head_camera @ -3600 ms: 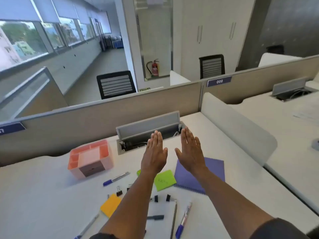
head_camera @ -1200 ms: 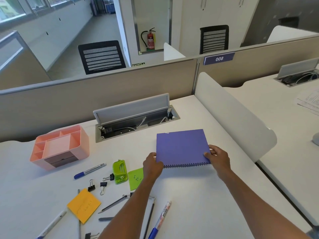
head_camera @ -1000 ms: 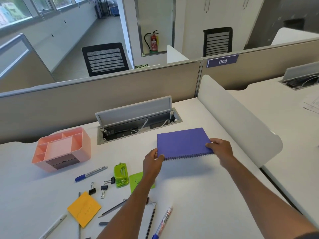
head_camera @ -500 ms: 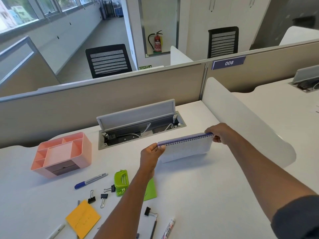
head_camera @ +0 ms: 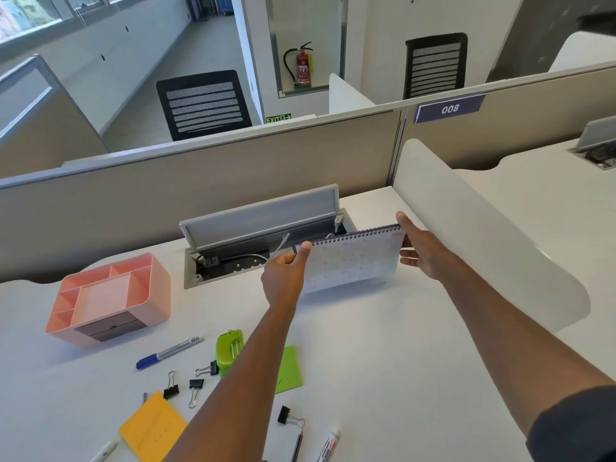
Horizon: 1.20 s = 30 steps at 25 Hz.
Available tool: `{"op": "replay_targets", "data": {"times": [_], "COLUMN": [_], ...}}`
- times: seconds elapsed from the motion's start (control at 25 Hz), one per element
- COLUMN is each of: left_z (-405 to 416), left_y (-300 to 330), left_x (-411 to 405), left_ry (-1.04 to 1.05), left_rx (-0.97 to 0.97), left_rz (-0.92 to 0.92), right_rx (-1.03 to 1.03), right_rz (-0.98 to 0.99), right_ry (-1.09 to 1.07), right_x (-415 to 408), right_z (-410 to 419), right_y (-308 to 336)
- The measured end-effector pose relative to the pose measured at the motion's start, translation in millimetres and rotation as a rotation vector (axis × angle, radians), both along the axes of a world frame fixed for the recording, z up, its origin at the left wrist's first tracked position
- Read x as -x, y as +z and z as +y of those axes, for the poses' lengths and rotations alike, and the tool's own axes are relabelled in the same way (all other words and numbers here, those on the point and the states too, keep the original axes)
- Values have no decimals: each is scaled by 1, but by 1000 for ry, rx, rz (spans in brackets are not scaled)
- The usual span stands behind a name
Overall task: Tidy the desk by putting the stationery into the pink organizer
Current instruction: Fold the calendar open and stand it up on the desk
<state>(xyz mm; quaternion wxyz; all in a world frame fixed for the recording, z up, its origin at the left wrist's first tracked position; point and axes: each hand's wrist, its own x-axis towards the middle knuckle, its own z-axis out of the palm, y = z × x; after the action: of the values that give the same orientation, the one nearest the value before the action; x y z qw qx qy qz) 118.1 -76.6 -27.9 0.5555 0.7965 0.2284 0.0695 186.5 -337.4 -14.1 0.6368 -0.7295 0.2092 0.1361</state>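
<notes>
Nearest me, below my forearms, the loose stationery lies on the desk [head_camera: 383, 378]: a yellow sticky note [head_camera: 153, 426], a pencil [head_camera: 296, 445] and a marker [head_camera: 328, 445], several binder clips [head_camera: 170, 385], a green sticky note [head_camera: 289, 368], a green stapler [head_camera: 228, 350] and a blue pen [head_camera: 168, 352]. The pink organizer [head_camera: 110, 300] stands well to the left of my left hand [head_camera: 285, 275], its compartments showing no stationery.

Beyond that, both hands hold the spiral notebook [head_camera: 350, 261] upright above the desk, binding on top. My left hand pinches its left upper corner, thumb on the near face. My right hand [head_camera: 421, 250] clasps the right edge, thumb up at the binding.

I judge this book too wide for the organizer, so I would stand or lay it aside, clear of the open cable box [head_camera: 263, 241] just behind it. I keep both grips even so the pages do not fan, lower the bottom edge first, and release only once it rests. Then the small things go into the organizer.
</notes>
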Motion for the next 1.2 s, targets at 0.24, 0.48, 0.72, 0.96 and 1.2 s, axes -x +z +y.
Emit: {"op": "replay_targets", "data": {"times": [0.24,0.48,0.72,0.96,1.2], "left_z": [-5,2,0,-19,-26], "left_y": [2,-27,-49,-60,-75], "left_x": [-10,-13,-24,-32,-47], "left_ry": [41,-102,-230,-281,-298], "left_rx": [-43,-55,359,568,604], "left_rz": [33,-62,103,230,287], "right_rx": [108,328,329,353,236], "right_rz": [-147,-160,-145,-146,-103], "right_ry": [0,55,145,151,201], "right_x": [11,-1,-19,-28,-32], "right_z": [11,18,11,-13,-23], "right_y": [-26,-37,-60,-56,-46]}}
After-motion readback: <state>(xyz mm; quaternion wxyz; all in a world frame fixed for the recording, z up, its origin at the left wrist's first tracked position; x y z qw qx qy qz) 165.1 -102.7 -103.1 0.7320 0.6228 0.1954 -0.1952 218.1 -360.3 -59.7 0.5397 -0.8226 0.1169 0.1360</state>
